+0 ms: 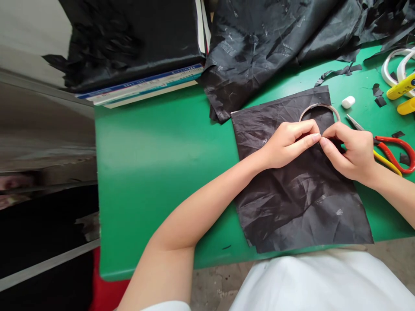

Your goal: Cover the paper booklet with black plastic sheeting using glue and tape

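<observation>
Over a creased black fabric piece [292,211], my left hand [290,142] and my right hand [350,149] meet fingertip to fingertip. Both are closed in a pinch at the near side of a thin, pale ring that looks like a nearly used-up tape roll [319,105]. The ring's far arc shows above the fingers, while its near part is hidden by them. Just right of my right hand lie scissors [394,153] with red and yellow handles, their blades pointing away. A small white block [348,102], maybe an eraser, sits beyond the fabric's right edge.
The green table [155,172] carries a large heap of black fabric [259,47] at the back. Books [145,86] with black fabric on top stand at the back left. White rings [394,65], yellow tubes [402,88] and black scraps [380,101] lie at the right.
</observation>
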`<state>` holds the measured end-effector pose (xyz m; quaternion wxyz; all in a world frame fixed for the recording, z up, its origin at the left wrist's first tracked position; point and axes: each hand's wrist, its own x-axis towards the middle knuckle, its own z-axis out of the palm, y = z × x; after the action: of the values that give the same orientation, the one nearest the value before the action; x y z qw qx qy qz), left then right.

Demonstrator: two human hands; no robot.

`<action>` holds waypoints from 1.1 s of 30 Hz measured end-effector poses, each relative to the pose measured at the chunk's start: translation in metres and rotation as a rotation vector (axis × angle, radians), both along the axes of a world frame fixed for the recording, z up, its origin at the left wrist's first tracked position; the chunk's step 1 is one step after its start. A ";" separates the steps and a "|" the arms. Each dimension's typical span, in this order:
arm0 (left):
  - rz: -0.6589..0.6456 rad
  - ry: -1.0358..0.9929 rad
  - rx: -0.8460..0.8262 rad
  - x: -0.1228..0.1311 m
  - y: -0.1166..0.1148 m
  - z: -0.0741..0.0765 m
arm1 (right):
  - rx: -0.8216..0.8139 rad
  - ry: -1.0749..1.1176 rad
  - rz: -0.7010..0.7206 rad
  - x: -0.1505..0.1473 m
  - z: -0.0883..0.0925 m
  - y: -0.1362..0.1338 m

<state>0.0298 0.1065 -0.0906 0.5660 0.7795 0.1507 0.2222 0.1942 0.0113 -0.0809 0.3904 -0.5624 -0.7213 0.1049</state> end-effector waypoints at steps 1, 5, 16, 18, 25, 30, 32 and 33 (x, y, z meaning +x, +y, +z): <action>0.003 0.002 -0.003 0.000 0.000 0.000 | -0.018 0.000 -0.004 0.000 0.000 0.000; 0.011 0.020 -0.007 0.000 0.000 0.000 | -0.099 0.006 0.003 0.001 -0.001 0.001; 0.016 0.025 -0.031 0.001 -0.001 0.001 | -0.122 0.124 -0.014 0.004 0.002 0.004; 0.007 0.018 -0.039 0.001 -0.001 0.001 | -0.127 0.137 -0.047 0.004 0.002 0.004; 0.003 0.037 -0.039 0.001 0.000 0.001 | -0.167 0.210 -0.072 0.003 0.002 0.004; 0.027 0.030 -0.026 0.001 0.000 0.000 | -0.195 0.235 -0.073 0.004 0.001 0.004; 0.028 0.023 -0.026 0.001 0.000 -0.001 | -0.195 0.234 -0.076 0.004 0.001 0.004; 0.026 0.021 -0.030 0.001 0.000 -0.001 | -0.195 0.233 -0.077 0.004 0.000 0.004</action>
<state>0.0304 0.1068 -0.0914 0.5731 0.7711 0.1702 0.2188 0.1980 0.0152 -0.0804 0.4188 -0.6090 -0.6352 0.2241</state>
